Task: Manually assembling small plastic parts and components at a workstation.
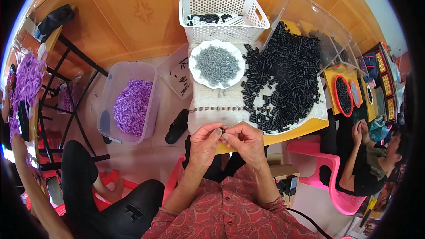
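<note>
"What are you holding out there?"

"I'm pinching a small black piece (223, 130) between my left hand (204, 144) and right hand (249, 145), both grips closing down narrow. It's sitting at the near edge of the table (305, 126), left of the middle."

"Which hand is carrying it?"

"I cannot tell; the fingers are hiding most of it."

"What's worrying you?"

"A slip, mainly. I'm gripping very little surface, so uneven pressure could be popping it out, and over that edge it could be falling to the floor (158, 158)."

"And the heap?"

"The loose black pieces (290, 75) are covering the table's right side and reaching the near edge, just beyond my right hand. A swinging wrist could be sweeping some off. Dropping mine among them, I'd probably be losing track of it."

"Anything farther back?"

"The white plate (193, 67) is standing toward the far left corner, carrying small clear pieces (217, 65). A sleeve catching its scalloped rim could be tipping them into the black ones, and I'd be sorting both."
</note>
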The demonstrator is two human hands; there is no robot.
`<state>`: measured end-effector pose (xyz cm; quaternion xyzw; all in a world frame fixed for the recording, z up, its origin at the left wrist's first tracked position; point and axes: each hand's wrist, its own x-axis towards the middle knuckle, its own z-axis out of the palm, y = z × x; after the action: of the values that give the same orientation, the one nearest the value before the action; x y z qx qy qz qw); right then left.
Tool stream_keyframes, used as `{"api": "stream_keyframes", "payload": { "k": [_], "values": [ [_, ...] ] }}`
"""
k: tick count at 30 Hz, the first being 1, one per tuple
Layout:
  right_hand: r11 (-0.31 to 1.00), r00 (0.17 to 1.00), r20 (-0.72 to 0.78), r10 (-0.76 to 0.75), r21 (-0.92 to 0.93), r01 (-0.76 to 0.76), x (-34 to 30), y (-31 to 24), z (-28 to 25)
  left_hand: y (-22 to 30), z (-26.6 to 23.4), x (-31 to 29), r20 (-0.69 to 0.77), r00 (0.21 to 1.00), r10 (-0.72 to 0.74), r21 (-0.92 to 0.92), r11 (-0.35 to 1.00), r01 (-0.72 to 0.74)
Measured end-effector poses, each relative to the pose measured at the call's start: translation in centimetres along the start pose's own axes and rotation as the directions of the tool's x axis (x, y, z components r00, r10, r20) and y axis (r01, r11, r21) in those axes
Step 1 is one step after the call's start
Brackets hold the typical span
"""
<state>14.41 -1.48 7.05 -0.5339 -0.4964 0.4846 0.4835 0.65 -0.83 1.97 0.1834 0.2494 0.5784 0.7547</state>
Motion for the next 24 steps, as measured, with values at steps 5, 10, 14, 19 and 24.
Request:
{"api": "stream_keyframes", "payload": {
  "k": [5,10,14,19,24],
  "values": [
    [0.994,0.999,0.034,0.039,-0.108,-0.035,0.2,-0.1,-0.9,-0.3,-0.2,0.2,0.043,0.999,-0.033,0.006,0.999,0.032],
    [0.929,0.975,-0.119,-0.186,-0.344,0.135,2.2,1.3,-3.4,0.1,-0.5,0.2,-0.002,0.983,-0.182,-0.208,0.962,0.178],
    [0.654,0.873,-0.19,-0.45,-0.735,0.178,5.6,2.5,-6.8,0.3,-0.6,0.4,-0.023,0.979,-0.203,-0.251,0.949,0.191],
    [0.459,0.871,-0.165,-0.462,-0.885,0.076,8.1,3.3,-7.7,0.0,-0.9,0.4,-0.026,0.979,-0.204,-0.258,0.947,0.191],
    [0.425,0.907,-0.157,-0.39,-0.905,0.026,9.1,3.2,-7.7,0.3,-0.8,0.6,-0.046,0.982,-0.185,-0.201,0.964,0.172]
  ]
}}
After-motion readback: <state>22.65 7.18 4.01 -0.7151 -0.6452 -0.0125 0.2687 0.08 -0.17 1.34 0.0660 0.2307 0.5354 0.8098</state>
